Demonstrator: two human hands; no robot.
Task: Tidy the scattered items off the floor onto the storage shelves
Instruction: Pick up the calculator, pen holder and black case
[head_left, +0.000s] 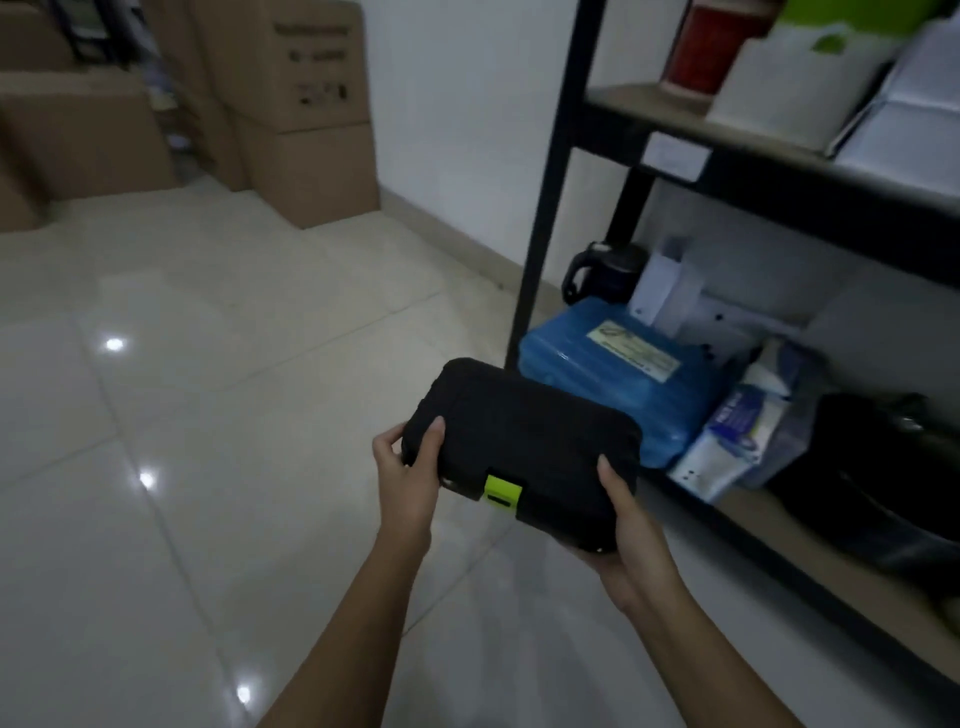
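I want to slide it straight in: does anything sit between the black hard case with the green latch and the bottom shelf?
Yes. The blue plastic case lies on the bottom shelf board right behind the black hard case, which the left hand and right hand hold. White packets sit beside it.

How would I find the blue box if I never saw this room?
Look at the black metal shelf rack on the right, lowest shelf, left end. The blue box lies flat there, behind the black case held in both hands. It's the only bright blue thing, with a yellowish label on top.
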